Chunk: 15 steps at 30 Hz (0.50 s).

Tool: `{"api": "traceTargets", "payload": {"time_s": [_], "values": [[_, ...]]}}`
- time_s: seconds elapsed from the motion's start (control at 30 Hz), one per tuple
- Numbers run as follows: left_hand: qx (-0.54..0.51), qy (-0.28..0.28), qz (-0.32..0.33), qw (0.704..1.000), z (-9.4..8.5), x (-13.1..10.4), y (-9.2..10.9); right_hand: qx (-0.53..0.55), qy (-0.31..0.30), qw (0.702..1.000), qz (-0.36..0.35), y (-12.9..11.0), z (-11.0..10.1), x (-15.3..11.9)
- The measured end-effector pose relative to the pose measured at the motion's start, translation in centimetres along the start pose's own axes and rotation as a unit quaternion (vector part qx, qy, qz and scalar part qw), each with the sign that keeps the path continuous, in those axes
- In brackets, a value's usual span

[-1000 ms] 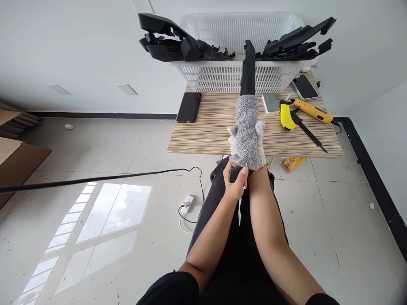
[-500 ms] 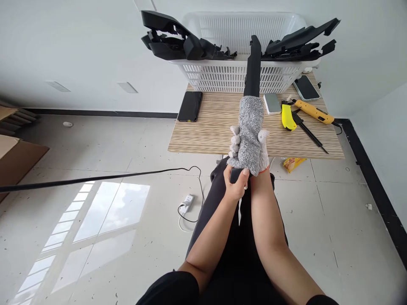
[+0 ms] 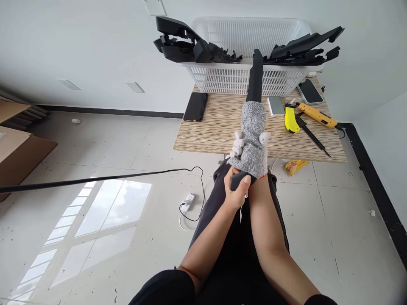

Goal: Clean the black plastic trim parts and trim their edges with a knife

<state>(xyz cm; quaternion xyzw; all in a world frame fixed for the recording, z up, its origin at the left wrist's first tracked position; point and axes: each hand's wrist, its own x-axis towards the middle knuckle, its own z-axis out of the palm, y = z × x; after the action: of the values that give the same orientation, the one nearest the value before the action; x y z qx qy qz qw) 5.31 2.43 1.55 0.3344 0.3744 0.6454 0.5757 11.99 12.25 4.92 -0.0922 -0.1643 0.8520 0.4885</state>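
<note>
Our left hand [image 3: 235,194] pinches the lower end of the black part [image 3: 255,80], which now shows more than before. Our gloved right hand [image 3: 263,155], forearm stretched forward, closes around the grey cloth [image 3: 253,117] wrapping this part, in front of the white basket [image 3: 222,80].

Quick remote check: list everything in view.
Long part: one, black, hands
Cloth: one, grey, around long part
Basket: one, white, table
Parts: several, black, basket
Phones: two, black, table
Box: one, grey, table
Tools: two yellow, one black, table
Table: one, tan, centre
Cable: one, black, floor
Strip: one, white, floor
Packet: one, yellow, floor
Carton: one, brown, floor
Wall plates: three, white, wall
Left hand: one, bare, on long part's end
Right hand: one, gloved white, around cloth
</note>
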Motion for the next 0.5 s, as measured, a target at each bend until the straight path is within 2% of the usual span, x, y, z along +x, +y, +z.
{"api": "traceTargets", "payload": {"time_s": [0.1,0.3,0.4,0.5], "values": [[0.034,-0.027,-0.014,0.999,-1.7,-2.2,0.5,0.013,0.014,1.0,-0.016,0.4,0.4,0.2],[0.09,-0.046,-0.016,0.995,-4.7,-6.3,2.1,-0.004,0.072,0.997,-0.022,1.2,0.6,0.3],[0.11,-0.062,0.004,0.992,-5.7,-7.9,2.8,-0.004,0.041,0.999,-0.009,1.5,0.8,0.4],[0.17,-0.044,0.022,0.984,-6.7,-9.5,3.3,-0.016,-0.001,0.998,-0.06,1.4,1.4,0.3]]}}
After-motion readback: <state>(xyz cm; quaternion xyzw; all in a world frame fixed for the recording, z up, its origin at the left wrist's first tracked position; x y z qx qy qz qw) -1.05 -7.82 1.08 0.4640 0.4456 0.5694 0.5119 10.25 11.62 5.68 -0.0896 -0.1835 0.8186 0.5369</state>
